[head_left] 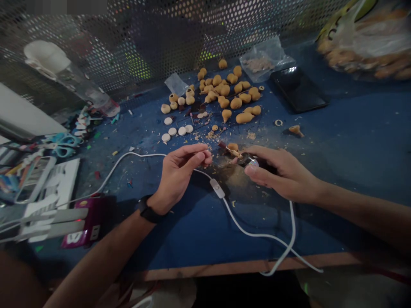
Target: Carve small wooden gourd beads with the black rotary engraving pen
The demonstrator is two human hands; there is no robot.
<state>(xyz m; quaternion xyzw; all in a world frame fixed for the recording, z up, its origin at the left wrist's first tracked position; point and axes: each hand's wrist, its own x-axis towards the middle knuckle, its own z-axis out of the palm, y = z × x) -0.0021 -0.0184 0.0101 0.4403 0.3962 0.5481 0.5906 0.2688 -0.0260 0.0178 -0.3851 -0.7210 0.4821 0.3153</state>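
My right hand point(278, 173) is wrapped round a small rotary tool point(249, 161), which has a brass-coloured chuck and a dark reddish-brown cylindrical bit point(222, 145) pointing left. A white cable point(291, 222) runs down from under that hand. My left hand point(184, 171) is held in a pinch left of the bit, apart from it; whatever lies between its fingertips, if anything, cannot be made out. Just behind the tool's tip sits a small tan gourd piece point(233, 147). Several whole little gourds point(221, 89) are grouped farther back, with cut, hollowed ones point(181, 101) to their left.
An inline switch point(217, 188) on a white cord lies between my hands. White discs point(182, 131), shavings and loose bits are scattered ahead. A dark phone point(298, 89) and bagged gourds point(369, 47) are at right. At left stand a purple box point(86, 222), scissors point(64, 145) and a clear bottle point(96, 92).
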